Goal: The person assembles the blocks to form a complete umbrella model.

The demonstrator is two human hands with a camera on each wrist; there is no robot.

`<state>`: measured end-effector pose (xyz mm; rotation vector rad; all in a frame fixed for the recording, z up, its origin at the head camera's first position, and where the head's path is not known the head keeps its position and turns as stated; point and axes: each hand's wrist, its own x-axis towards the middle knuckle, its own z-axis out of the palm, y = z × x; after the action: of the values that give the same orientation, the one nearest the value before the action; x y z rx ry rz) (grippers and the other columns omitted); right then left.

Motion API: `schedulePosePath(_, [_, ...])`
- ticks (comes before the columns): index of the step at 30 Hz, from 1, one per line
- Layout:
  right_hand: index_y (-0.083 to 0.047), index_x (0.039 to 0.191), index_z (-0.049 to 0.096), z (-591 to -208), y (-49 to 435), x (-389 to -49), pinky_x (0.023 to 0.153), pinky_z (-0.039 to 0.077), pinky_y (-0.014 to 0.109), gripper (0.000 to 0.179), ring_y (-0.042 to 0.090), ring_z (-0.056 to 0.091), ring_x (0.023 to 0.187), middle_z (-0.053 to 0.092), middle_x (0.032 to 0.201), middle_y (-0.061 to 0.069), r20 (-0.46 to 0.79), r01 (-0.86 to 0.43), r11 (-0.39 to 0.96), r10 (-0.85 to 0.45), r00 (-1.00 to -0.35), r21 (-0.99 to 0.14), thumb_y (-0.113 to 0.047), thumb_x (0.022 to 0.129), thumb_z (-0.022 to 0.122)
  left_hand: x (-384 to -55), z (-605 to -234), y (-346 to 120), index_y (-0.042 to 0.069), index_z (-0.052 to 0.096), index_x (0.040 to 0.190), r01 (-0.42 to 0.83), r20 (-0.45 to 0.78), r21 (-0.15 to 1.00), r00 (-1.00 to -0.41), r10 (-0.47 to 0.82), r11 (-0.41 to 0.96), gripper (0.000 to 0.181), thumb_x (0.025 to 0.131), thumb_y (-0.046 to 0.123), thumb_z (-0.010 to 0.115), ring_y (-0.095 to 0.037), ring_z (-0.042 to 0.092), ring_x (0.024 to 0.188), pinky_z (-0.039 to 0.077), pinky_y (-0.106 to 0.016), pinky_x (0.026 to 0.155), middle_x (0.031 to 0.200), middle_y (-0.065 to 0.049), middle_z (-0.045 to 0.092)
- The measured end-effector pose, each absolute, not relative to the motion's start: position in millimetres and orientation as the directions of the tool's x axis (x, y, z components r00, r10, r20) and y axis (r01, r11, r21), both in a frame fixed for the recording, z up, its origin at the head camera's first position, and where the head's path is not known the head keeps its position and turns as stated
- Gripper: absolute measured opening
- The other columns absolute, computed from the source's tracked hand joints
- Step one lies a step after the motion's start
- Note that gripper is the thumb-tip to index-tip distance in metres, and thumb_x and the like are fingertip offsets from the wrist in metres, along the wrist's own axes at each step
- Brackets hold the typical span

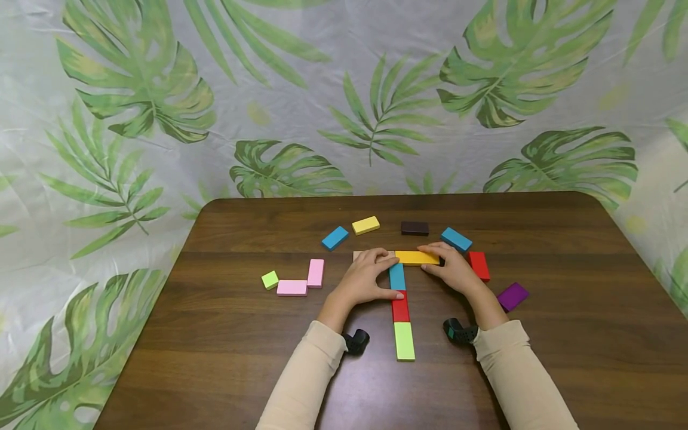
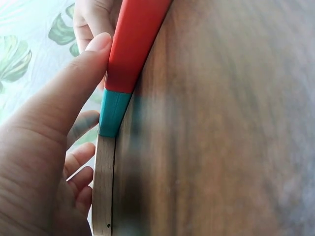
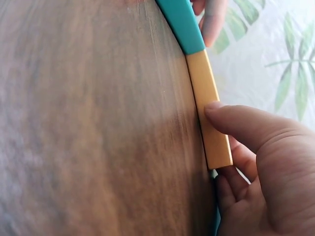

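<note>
A T-shaped row of flat blocks lies on the table. A natural wood block (image 2: 103,182) and an orange-yellow block (image 1: 412,258) form its top; blue (image 1: 397,277), red (image 1: 400,312) and lime green (image 1: 404,342) blocks make the stem. My right hand (image 1: 455,270) pinches the orange-yellow block near its right end, thumb on the near side, fingers at the far side. Spread over the wood block, my left hand (image 1: 361,280) touches the T with its fingers at the top and its thumb on the red block. It partly hides the wood block in the head view.
Beyond the T lie two blue blocks (image 1: 335,237) (image 1: 456,239), a yellow block (image 1: 366,225) and a dark brown block (image 1: 415,229). Red (image 1: 479,266) and purple (image 1: 513,297) blocks are near the right forearm. Left: two pink blocks (image 1: 292,288) (image 1: 316,273), a small lime block (image 1: 270,280).
</note>
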<state>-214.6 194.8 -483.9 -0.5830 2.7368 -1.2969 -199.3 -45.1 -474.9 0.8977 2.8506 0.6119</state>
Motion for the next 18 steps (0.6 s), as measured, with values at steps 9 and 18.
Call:
schedulePosePath(9, [-0.002, 0.129, 0.045, -476, 196, -210, 0.096, 0.029, 0.050, 0.049, 0.034, 0.037, 0.117, 0.042, 0.129, 0.017, 0.127, -0.289, 0.528, -0.322, -0.938, -0.799, -0.018, 0.086, 0.062, -199, -475, -45, 0.028, 0.042, 0.135, 0.532, 0.046, 0.403, -0.824, 0.564, 0.745, 0.079, 0.068, 0.065, 0.062, -0.014, 0.027, 0.124, 0.027, -0.035, 0.100, 0.134, 0.002, 0.034])
schedulePosePath(18, [-0.007, 0.135, 0.038, -454, 203, -196, 0.094, 0.029, 0.056, 0.059, 0.039, 0.033, 0.121, 0.037, 0.136, 0.015, 0.146, -0.252, 0.469, -0.250, -0.957, -0.846, -0.027, 0.085, 0.063, -198, -476, -46, 0.028, 0.043, 0.134, 0.529, 0.051, 0.410, -0.826, 0.561, 0.743, 0.080, 0.067, 0.065, 0.063, -0.014, 0.027, 0.124, 0.027, -0.035, 0.100, 0.134, 0.001, 0.035])
